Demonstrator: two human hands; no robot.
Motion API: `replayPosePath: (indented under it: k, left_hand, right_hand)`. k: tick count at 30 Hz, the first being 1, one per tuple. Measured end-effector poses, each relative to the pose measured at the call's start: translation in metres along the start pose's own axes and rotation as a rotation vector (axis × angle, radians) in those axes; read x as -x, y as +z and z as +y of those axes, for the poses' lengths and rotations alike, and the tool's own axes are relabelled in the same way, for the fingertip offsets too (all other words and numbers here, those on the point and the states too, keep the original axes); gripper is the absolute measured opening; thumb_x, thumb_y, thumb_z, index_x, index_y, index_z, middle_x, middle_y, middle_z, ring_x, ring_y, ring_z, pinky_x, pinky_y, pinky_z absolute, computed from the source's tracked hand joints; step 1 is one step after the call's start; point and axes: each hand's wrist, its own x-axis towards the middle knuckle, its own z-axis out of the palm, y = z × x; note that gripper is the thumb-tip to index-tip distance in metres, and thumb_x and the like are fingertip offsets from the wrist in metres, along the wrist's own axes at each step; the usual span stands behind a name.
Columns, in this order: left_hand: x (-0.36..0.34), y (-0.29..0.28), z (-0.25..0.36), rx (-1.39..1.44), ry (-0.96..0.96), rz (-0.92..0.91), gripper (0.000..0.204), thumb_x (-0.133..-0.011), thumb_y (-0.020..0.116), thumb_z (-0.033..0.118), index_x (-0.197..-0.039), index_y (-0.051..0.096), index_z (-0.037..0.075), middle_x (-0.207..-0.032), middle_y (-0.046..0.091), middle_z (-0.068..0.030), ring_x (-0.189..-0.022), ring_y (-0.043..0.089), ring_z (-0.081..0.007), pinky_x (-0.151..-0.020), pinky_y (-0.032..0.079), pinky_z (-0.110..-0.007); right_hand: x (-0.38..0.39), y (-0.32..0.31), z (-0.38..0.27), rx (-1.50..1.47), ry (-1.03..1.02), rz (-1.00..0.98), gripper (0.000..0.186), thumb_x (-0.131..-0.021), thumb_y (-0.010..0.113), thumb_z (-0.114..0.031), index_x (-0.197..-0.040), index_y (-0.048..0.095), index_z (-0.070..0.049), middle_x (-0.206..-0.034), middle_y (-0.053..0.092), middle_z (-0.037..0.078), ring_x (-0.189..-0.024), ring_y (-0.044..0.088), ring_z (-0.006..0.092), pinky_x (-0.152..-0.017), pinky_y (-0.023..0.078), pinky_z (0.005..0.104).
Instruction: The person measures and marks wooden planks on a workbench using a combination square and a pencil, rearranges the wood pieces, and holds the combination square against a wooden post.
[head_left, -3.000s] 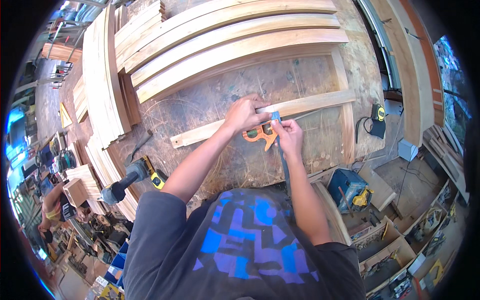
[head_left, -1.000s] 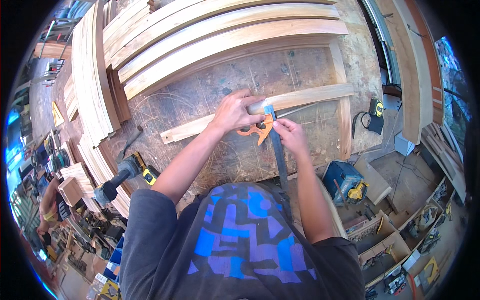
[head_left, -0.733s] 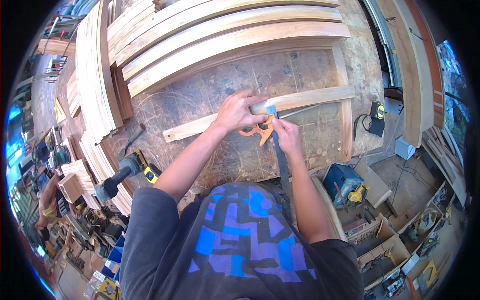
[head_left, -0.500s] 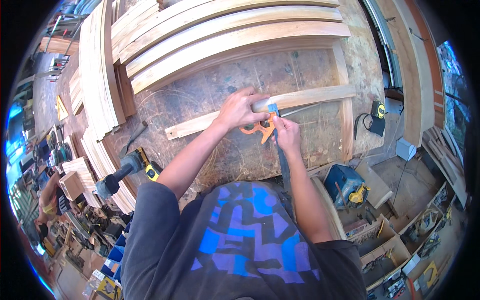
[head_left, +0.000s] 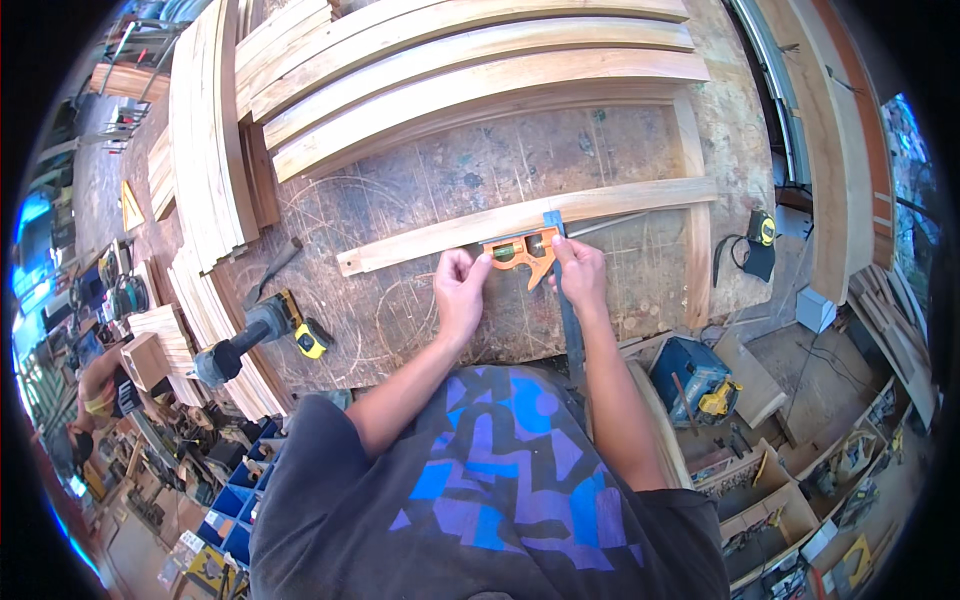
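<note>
A combination square with an orange head and a long dark blade lies against the near edge of a wooden strip. The blade's far end crosses the strip's upper face, and its near end runs back toward my shirt. My left hand is closed, thumb and curled fingers at the left end of the orange head, beside the green level vial. My right hand grips the square where head and blade meet. A thin pale rod shows beside the strip, right of the blade.
Several long boards are stacked at the back, with more boards on the left. A power tool, a yellow tape measure and another tape measure lie on the bench. A blue toolbox stands lower right.
My left hand has come off the wooden strip, moving nearer and down to the left end of the square's head. My right hand still grips the square. The view has shifted slightly.
</note>
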Motion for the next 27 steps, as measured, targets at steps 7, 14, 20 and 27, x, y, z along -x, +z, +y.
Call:
replayPosePath:
  k: [7,14,20,27]
  left_hand:
    - [-0.003,0.034,0.028,0.611,-0.525,-0.106,0.035,-0.096,0.074,0.037,-0.116,0.063,0.009,-0.112,0.066,-0.0024,-0.096,0.067,-0.0142,-0.085,0.058,-0.033]
    - [-0.025,0.053,0.014,0.687,-0.541,-0.15,0.036,-0.096,0.074,0.039,-0.115,0.064,0.011,-0.11,0.071,-0.0037,-0.099,0.07,-0.0156,-0.088,0.059,-0.033]
    - [-0.023,0.059,0.012,0.738,-0.5,-0.108,0.035,-0.095,0.075,0.037,-0.114,0.064,0.01,-0.103,0.074,-0.0036,-0.094,0.072,-0.0148,-0.084,0.061,-0.031]
    - [-0.022,0.061,0.017,0.711,-0.488,-0.065,0.033,-0.095,0.076,0.039,-0.109,0.067,0.011,-0.098,0.075,-0.0027,-0.09,0.072,-0.0123,-0.077,0.059,-0.027]
  right_hand:
    - [-0.001,-0.005,-0.001,-0.02,0.026,-0.013,0.035,-0.101,0.065,-0.032,-0.096,0.076,0.001,-0.064,0.064,0.004,-0.048,0.06,0.0112,-0.044,0.046,0.0274]
    - [-0.004,-0.008,0.003,-0.015,0.059,-0.082,0.033,-0.103,0.063,-0.035,-0.096,0.072,-0.004,-0.071,0.067,0.002,-0.052,0.061,0.0095,-0.045,0.047,0.0251]
    - [-0.001,-0.013,-0.006,-0.114,0.108,-0.11,0.031,-0.101,0.065,-0.028,-0.1,0.072,0.002,-0.075,0.069,0.003,-0.056,0.064,0.013,-0.05,0.049,0.0291]
    - [-0.02,-0.052,0.023,0.25,-0.446,0.214,0.019,-0.097,0.069,-0.018,-0.111,0.073,-0.006,-0.081,0.07,0.005,-0.074,0.07,0.019,-0.064,0.052,0.0372]
